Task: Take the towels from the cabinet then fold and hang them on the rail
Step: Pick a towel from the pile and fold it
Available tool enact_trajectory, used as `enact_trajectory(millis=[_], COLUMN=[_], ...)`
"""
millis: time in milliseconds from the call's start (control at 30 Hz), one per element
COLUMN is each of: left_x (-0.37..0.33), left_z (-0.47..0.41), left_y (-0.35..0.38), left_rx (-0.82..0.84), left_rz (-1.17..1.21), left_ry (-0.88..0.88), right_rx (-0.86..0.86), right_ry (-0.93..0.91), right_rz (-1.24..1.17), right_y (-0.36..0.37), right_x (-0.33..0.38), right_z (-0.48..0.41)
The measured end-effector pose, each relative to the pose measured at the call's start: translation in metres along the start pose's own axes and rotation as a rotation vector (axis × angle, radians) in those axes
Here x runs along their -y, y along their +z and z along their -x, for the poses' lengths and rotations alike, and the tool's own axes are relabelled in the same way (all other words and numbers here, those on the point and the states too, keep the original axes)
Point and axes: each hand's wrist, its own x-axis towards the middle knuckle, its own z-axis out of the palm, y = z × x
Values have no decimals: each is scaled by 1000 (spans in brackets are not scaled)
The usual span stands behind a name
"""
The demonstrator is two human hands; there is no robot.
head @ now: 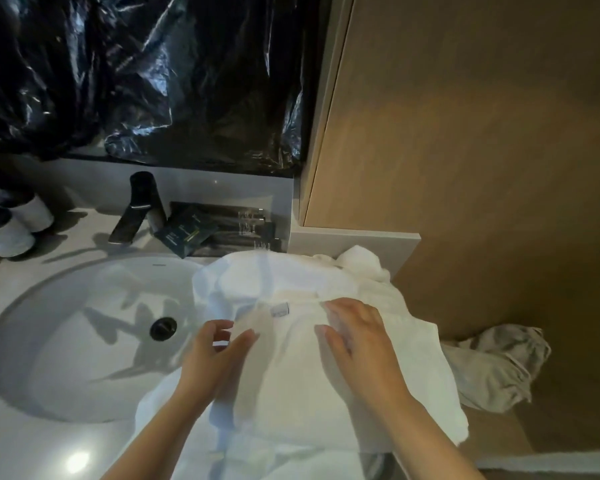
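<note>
A white towel (291, 375) lies spread on the counter to the right of the sink, a small label near its far fold. My right hand (357, 337) rests flat on the towel, fingers straight and pointing away from me. Over the towel's left edge my left hand (212, 355) hovers with its fingers loosely curved and nothing between them. A second white towel (361, 263) is bunched at the back right of the counter. A greyish cloth (492, 368) hangs off the counter's right side. No rail or cabinet opening is in view.
The round white sink (66, 341) with a dark drain (163, 328) fills the left. A dark faucet (136, 209) stands behind it, beside a tray of dark sachets (222, 226). Two white cups (14, 223) stand far left. Black plastic (146, 74) covers the mirror. A brown wall (482, 150) is right.
</note>
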Motion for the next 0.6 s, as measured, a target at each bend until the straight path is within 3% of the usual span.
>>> enact_trajectory(millis=[300, 467, 600], left_x=[3, 3, 4], left_z=[-4, -5, -6], left_y=[0, -6, -7], left_rx=[71, 184, 172], left_rz=[-19, -29, -84], left_ry=[43, 67, 108], right_rx=[67, -7, -22], right_ry=[100, 165, 225], right_rz=[198, 99, 250], right_y=[14, 12, 25], right_x=[19, 21, 19], right_z=[-34, -44, -51])
